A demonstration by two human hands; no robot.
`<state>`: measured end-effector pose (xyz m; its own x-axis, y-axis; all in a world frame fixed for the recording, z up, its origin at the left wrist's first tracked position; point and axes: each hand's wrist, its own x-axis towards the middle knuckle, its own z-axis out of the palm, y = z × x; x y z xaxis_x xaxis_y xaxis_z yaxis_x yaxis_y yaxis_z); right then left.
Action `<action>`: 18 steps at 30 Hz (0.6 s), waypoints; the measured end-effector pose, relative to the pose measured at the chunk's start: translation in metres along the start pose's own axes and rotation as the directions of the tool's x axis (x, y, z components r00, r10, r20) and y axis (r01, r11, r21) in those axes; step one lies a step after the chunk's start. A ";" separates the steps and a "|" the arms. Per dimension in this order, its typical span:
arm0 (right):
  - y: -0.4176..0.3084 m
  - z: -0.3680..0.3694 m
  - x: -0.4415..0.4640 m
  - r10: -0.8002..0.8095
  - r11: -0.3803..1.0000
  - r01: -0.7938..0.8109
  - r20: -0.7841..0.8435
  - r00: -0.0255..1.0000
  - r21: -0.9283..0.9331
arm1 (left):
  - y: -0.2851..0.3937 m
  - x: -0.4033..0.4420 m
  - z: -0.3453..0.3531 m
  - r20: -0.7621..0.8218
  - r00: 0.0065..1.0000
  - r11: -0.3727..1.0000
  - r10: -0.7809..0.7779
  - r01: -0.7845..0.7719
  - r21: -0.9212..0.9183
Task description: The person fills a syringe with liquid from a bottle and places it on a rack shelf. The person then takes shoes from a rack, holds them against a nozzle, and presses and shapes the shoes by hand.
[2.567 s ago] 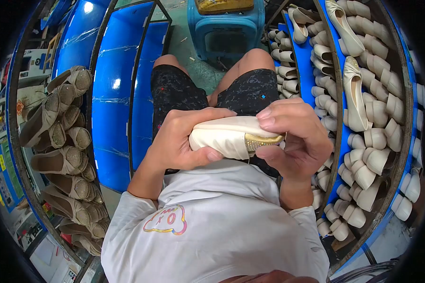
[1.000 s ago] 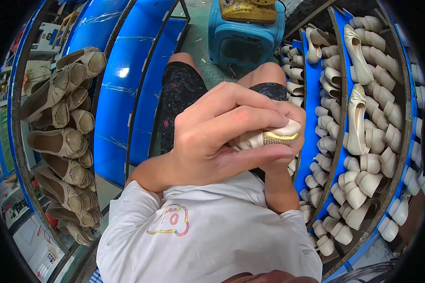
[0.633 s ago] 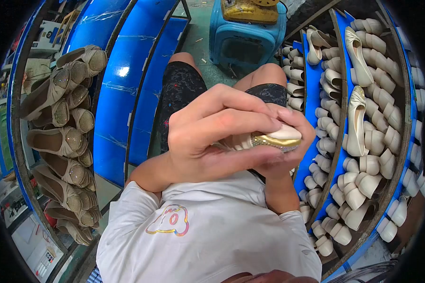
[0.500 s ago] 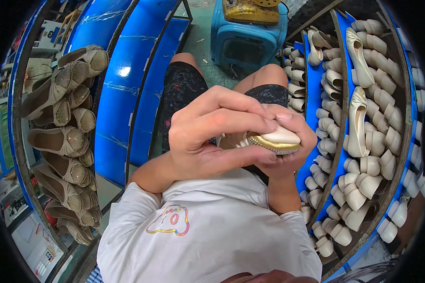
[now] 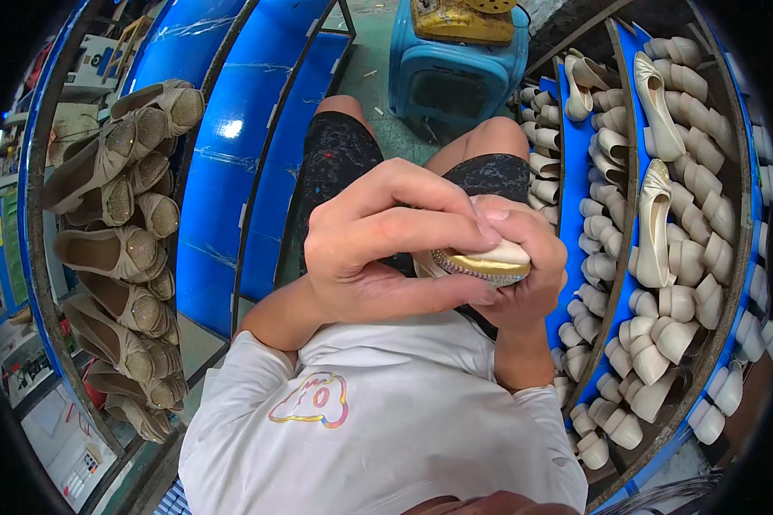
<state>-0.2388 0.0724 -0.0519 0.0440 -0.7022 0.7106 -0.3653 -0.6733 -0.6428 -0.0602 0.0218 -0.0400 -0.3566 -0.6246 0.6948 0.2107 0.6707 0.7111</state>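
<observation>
A cream shoe with a gold edge and a rhinestone-studded toe is held above my lap, its toe pointing right. My left hand is curled over it from the left, fingers on top and thumb along the lower side. From the right, my right hand wraps round the toe end, its thumb close to my left fingertips. Most of the shoe's body is hidden behind my left hand.
On the left, a rack holds several beige shoes with glittery toes. Blue shelves stand beside it. A blue stool carries a yellow metal object. At right, shelves hold many cream shoes.
The shoe was seen side-on between both hands. Since then my left hand has closed over it and my right hand has come round its toe. More of the studded toe shows than a second ago.
</observation>
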 end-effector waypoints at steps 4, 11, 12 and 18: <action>-0.002 0.000 0.000 0.000 1.000 0.000 0.000 1.000 -0.010 | 0.004 0.001 0.000 0.001 1.000 1.000 -0.015 0.015 0.021; -0.002 0.000 -0.002 0.031 0.997 -0.028 0.034 0.999 -0.066 | 0.001 0.001 0.000 -0.023 0.997 0.994 0.071 -0.068 0.085; -0.003 0.000 -0.001 0.044 0.996 -0.041 0.043 0.998 -0.082 | 0.000 0.000 0.000 -0.029 0.997 0.994 0.073 -0.070 0.082; -0.005 0.004 -0.001 0.089 0.990 -0.089 -0.004 0.996 -0.110 | -0.003 -0.003 -0.003 -0.023 1.000 0.999 -0.020 0.021 0.049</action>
<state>-0.2329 0.0756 -0.0501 0.0078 -0.7583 0.6518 -0.4680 -0.5788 -0.6678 -0.0572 0.0205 -0.0439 -0.3397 -0.6468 0.6829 0.1585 0.6763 0.7194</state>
